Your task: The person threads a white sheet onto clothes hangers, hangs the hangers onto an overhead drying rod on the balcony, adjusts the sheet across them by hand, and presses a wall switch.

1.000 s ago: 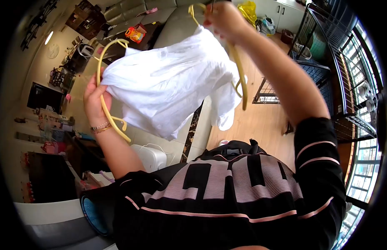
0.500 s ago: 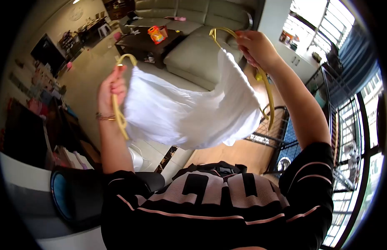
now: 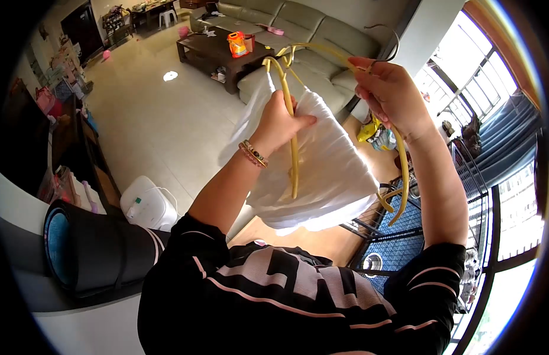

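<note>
White cloth [image 3: 321, 160] hangs between my hands, its two upper corners at yellow hangers. My left hand [image 3: 280, 121] is closed round one yellow hanger [image 3: 294, 160] near the middle of the view, with the thumb pointing right over the cloth. Higher and to the right, my right hand [image 3: 388, 89] grips another yellow hanger [image 3: 402, 165], which curves down beside the wrist. A metal hook shows above its fingers. The hanger tops come close together above the cloth, and folds hide part of their frames.
A grey sofa [image 3: 304, 26] and dark coffee table [image 3: 206, 54] with an orange packet [image 3: 237, 44] stand ahead. Right are a black wire cage [image 3: 463, 171] and blue curtain [image 3: 511, 136]. A rolled black mat [image 3: 103, 248] and white appliance [image 3: 149, 204] are left.
My left hand has moved right with its hanger, close to the right one. The cloth, stretched wide before, now hangs narrower and folded. My right hand has shifted slightly right and down.
</note>
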Demonstrator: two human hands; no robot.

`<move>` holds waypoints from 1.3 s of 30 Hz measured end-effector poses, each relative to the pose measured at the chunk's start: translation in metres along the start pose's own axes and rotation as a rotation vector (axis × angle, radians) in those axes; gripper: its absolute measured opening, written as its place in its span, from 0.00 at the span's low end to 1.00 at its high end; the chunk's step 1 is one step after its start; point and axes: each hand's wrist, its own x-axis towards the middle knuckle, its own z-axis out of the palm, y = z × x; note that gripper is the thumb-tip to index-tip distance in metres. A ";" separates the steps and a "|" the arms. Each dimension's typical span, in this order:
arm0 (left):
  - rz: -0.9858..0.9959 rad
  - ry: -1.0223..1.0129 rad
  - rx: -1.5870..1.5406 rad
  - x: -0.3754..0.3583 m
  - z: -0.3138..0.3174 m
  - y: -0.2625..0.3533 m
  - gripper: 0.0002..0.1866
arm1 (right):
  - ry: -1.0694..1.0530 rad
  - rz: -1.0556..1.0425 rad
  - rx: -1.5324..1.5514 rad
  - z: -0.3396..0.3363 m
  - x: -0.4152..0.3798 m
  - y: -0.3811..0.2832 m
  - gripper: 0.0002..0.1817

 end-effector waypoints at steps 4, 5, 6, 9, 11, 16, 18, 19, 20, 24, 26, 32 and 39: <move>-0.039 0.045 -0.373 0.015 -0.003 -0.017 0.20 | 0.007 0.012 -0.178 0.001 -0.019 -0.003 0.20; -0.082 0.067 -0.451 0.020 -0.014 -0.012 0.20 | -0.007 0.019 -0.205 0.000 -0.025 -0.004 0.20; -0.078 0.060 -0.545 0.027 -0.026 -0.014 0.19 | -0.021 0.026 -0.231 0.000 -0.032 -0.006 0.20; -0.038 0.184 -0.586 0.047 -0.036 -0.012 0.17 | -0.022 0.049 -0.189 -0.003 -0.051 -0.005 0.18; -0.007 0.234 -0.692 0.060 -0.029 -0.016 0.13 | 0.004 0.034 -0.224 -0.007 -0.058 -0.006 0.17; -0.023 0.172 -0.573 0.044 -0.028 -0.002 0.07 | 0.142 0.028 0.020 -0.023 -0.041 -0.008 0.18; -0.083 -0.108 -0.500 0.016 -0.031 0.010 0.11 | 0.180 0.032 0.064 -0.023 -0.025 -0.011 0.16; -0.089 -0.149 -0.543 0.000 -0.024 0.017 0.15 | 0.183 0.047 0.150 -0.021 -0.014 -0.007 0.11; -0.098 -0.184 -0.586 -0.015 -0.011 0.023 0.18 | 0.182 0.048 0.175 -0.016 -0.009 -0.006 0.09; -0.036 -0.229 -0.500 -0.048 0.018 0.023 0.23 | 0.138 0.047 0.237 0.007 0.007 -0.010 0.07; -0.072 -0.140 -0.479 -0.054 0.023 0.023 0.24 | 0.111 0.043 0.191 0.018 0.009 -0.009 0.07; -0.068 0.036 -0.552 -0.042 0.007 0.022 0.24 | 0.075 0.038 -0.113 0.009 -0.021 -0.012 0.20; 0.042 0.105 -0.608 -0.028 0.012 0.013 0.19 | 0.153 0.024 0.101 -0.004 -0.049 0.015 0.18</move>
